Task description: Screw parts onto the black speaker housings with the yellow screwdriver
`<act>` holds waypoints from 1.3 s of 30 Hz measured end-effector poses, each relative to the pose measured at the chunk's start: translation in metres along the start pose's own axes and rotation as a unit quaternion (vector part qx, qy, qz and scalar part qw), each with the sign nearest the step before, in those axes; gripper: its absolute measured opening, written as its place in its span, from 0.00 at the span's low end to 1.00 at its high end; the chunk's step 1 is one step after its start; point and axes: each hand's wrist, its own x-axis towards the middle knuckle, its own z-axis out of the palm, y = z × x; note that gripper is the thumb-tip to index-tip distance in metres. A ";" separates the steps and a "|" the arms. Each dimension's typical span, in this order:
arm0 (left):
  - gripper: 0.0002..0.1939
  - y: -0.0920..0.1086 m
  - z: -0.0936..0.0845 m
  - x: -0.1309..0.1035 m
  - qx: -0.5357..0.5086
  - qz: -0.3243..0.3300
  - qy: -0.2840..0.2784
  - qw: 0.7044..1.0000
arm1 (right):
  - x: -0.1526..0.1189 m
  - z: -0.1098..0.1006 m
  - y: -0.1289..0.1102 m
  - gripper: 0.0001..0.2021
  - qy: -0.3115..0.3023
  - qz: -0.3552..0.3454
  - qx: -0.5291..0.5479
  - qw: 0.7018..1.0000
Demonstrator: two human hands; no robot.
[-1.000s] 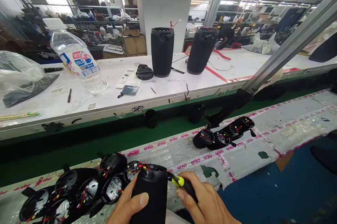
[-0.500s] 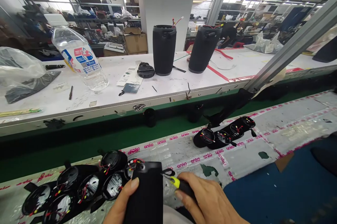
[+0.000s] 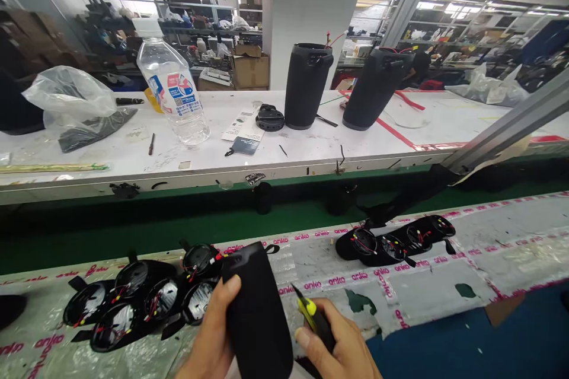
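My left hand (image 3: 217, 314) wraps around a black fabric-covered speaker housing (image 3: 260, 314), its thumb on the near face close to the upper end. The housing tilts, its top leaning left, and a small black strap loop (image 3: 272, 248) sticks out at its upper right. In my right hand (image 3: 340, 340) is a black and yellow utility knife (image 3: 315, 317). Its narrow dark blade points up and left, apart from the housing. Left of my hands stand several similar open-topped black housings (image 3: 118, 325) with red wires and connectors inside.
Another row of open housings (image 3: 391, 248) stands right on the plastic-covered surface (image 3: 311, 260). Behind, a white bench (image 3: 186, 159) carries two upright housings (image 3: 307, 85), a water bottle (image 3: 175, 94), a black round part (image 3: 269, 118) and a plastic bag (image 3: 73, 94). A metal post (image 3: 507, 106) slants at right.
The knife has come away from the strap loop, down and right of it. My left hand has tilted the housing to the left. The camera view has shifted left.
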 end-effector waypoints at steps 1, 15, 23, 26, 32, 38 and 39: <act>0.37 -0.008 0.000 0.001 0.049 0.053 -0.015 0.997 | 0.004 0.004 0.004 0.21 -0.001 0.033 0.046 0.998; 0.46 -0.055 -0.033 0.056 0.744 0.295 -0.154 0.579 | 0.032 0.018 0.026 0.30 0.028 0.187 0.285 0.940; 0.39 -0.027 -0.022 0.103 0.771 0.323 0.032 0.548 | 0.070 0.036 0.027 0.29 -0.008 0.140 0.259 0.956; 0.40 -0.023 -0.028 0.119 0.784 0.297 0.064 0.542 | 0.100 0.042 0.016 0.27 -0.016 0.094 0.206 0.974; 0.48 -0.028 -0.034 0.131 0.801 0.237 0.092 0.542 | 0.198 0.064 -0.022 0.21 -0.046 -0.138 -0.111 0.983; 0.58 -0.032 -0.044 0.133 0.779 0.222 0.079 0.581 | 0.288 0.113 -0.039 0.08 -0.085 -0.234 -0.252 0.935; 0.60 -0.034 -0.049 0.133 0.770 0.237 0.071 0.589 | 0.296 0.121 -0.038 0.08 -0.092 -0.246 -0.268 0.927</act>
